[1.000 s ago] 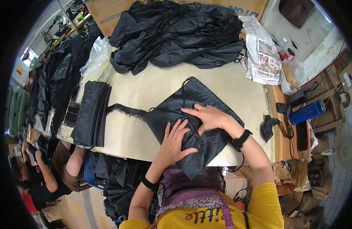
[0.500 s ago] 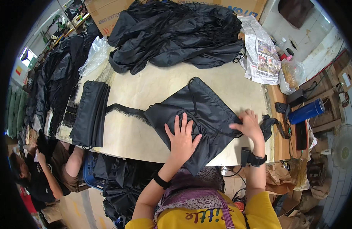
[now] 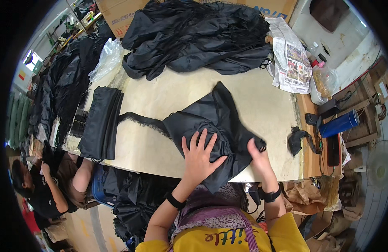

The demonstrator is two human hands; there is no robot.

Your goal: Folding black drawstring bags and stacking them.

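Observation:
A black drawstring bag (image 3: pixel 193 116) lies at a slant on the pale tabletop near me, its near corner hanging over the front edge. My left hand (image 3: pixel 200 158) rests flat on its middle with the fingers spread. At the bag's right corner, my right hand (image 3: pixel 261 164) holds the fabric edge, thumb uppermost and the other fingers mostly hidden. That side of the bag is lifted and drawn inward into a fold. From the left corner a frayed black strip (image 3: pixel 141 119) runs to a stack of folded black bags (image 3: pixel 100 124).
A big heap of black fabric (image 3: pixel 194 38) fills the table's back. Newspaper (image 3: pixel 291 63), a blue cylinder (image 3: pixel 339 124) and a black strap (image 3: pixel 295 140) are on the right. Clear plastic (image 3: pixel 106 61) lies at the back left. Another person (image 3: pixel 49 185) sits at the left.
My right hand has moved left and toward me, pulling the bag's right corner inward so that side folds. The left hand stays pressed on the bag.

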